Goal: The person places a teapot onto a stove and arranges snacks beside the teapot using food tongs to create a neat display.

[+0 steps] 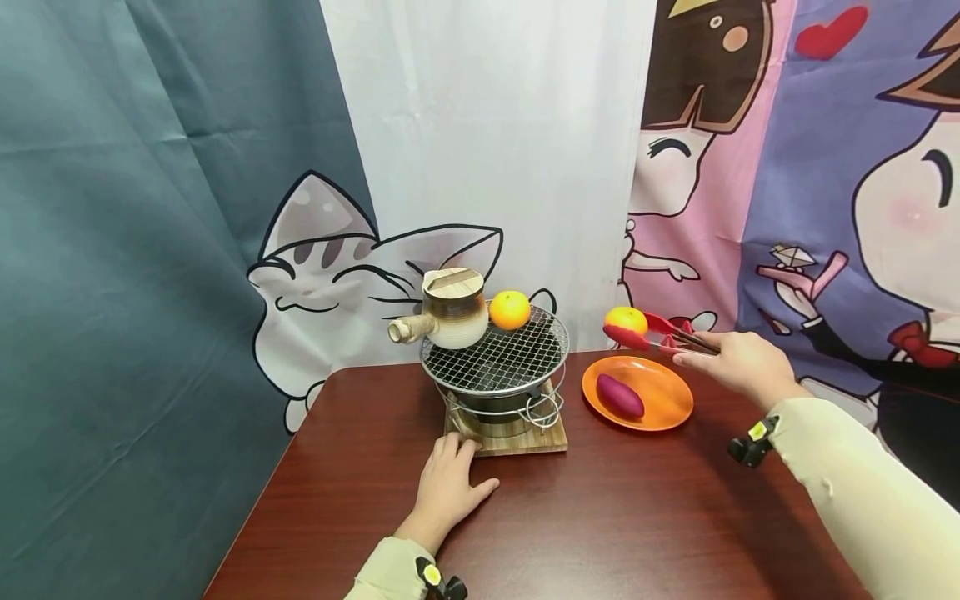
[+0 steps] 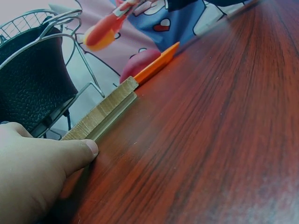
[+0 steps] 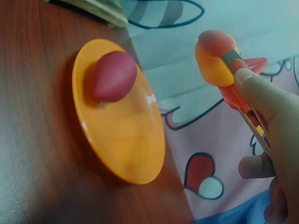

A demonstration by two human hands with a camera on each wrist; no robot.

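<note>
My right hand [image 1: 746,367] grips a pair of red-tipped tongs [image 1: 656,333]. Between the tongs' tips sits an orange [image 1: 626,317], held in the air above the orange plate [image 1: 672,406]. A purple sweet potato [image 1: 620,396] lies on that plate. My left hand [image 1: 446,490] rests at the front left corner of the wooden base [image 1: 525,442] under the grill, fingers extended; its thumb [image 2: 79,154] lies beside the board's edge in the left wrist view. On the grill's wire mesh [image 1: 498,358] stand a lidded teapot [image 1: 457,321] with a side handle and a second orange [image 1: 510,309].
The reddish-brown wooden table [image 1: 570,525] carries the grill near its back edge, with the plate to the right. Wire loops [image 1: 543,408] stick out at the grill's right side. Behind the table hangs a curtain [image 1: 487,117] with cartoon figures.
</note>
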